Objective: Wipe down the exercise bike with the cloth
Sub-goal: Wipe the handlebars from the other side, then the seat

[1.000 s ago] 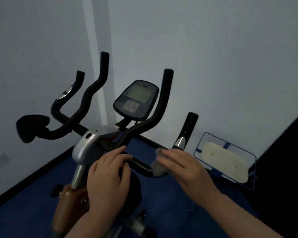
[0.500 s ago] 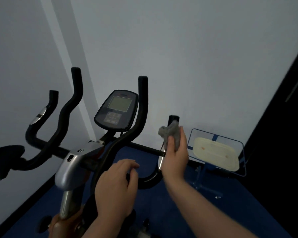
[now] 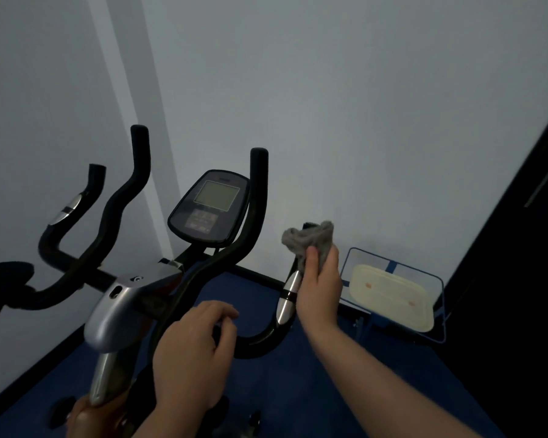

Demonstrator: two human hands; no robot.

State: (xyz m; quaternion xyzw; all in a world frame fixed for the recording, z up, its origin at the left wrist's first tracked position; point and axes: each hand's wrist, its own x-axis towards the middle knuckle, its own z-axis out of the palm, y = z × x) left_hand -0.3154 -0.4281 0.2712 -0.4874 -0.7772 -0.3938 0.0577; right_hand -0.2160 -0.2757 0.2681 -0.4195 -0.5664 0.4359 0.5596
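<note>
While the right hand [image 3: 318,279] wraps a crumpled grey cloth [image 3: 309,240] around the upright right handlebar end, grip closed on it, the left hand [image 3: 192,352] curls over the black exercise bike's [image 3: 114,311] lower bar beneath the console [image 3: 211,207].

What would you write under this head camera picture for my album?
Right hand wipes the bike's handlebar grip with a grey cloth.
</note>
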